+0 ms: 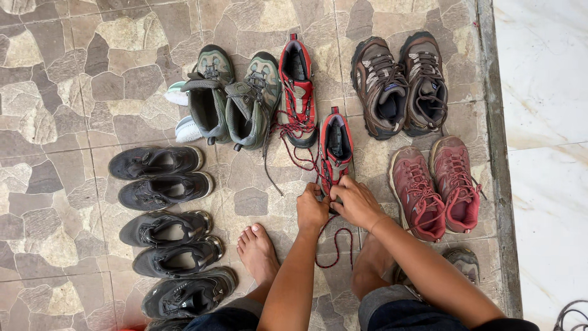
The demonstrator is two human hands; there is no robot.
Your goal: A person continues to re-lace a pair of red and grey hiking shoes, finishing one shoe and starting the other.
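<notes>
Both hands pinch dark red laces [335, 245] at the near end of a red-and-black shoe [335, 150]: left hand [311, 208] and right hand [355, 202] side by side, touching. Matching shoe [298, 86] lies beyond-left; maroon pair [436, 187] right; bare foot [257, 251] left.

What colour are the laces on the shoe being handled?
Dark red laces, on a red and grey shoe, seen best in the head view.

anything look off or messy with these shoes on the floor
Yes. The two red shoes do not sit level as a pair: the nearer one lies lower, under the left hand and right hand. Their dark red laces trail loose over the stone floor. The other pairs sit side by side.
</notes>
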